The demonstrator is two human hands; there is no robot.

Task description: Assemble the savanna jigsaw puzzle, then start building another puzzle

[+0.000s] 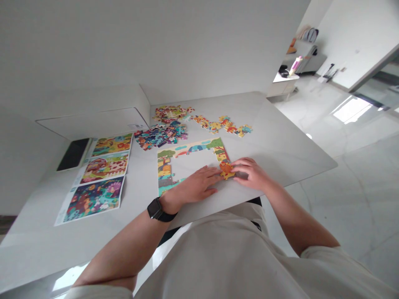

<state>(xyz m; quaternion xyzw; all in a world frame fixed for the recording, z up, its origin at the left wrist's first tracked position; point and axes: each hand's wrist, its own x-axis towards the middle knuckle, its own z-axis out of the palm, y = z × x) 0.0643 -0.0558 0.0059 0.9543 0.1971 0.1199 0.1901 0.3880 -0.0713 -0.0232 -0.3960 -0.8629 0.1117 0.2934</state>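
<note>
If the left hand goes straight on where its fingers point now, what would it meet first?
The left hand would probably meet the orange puzzle part first; whether they already touch is unclear.

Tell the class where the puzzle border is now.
In the head view, the puzzle border lies near the centre, right of the picture sheets, with the right hand at its right edge.

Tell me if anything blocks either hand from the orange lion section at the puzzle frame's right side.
Nothing visible does. The left hand has its fingertips at the left edge of the lion section, and the right hand has its fingers at the right edge.
</note>
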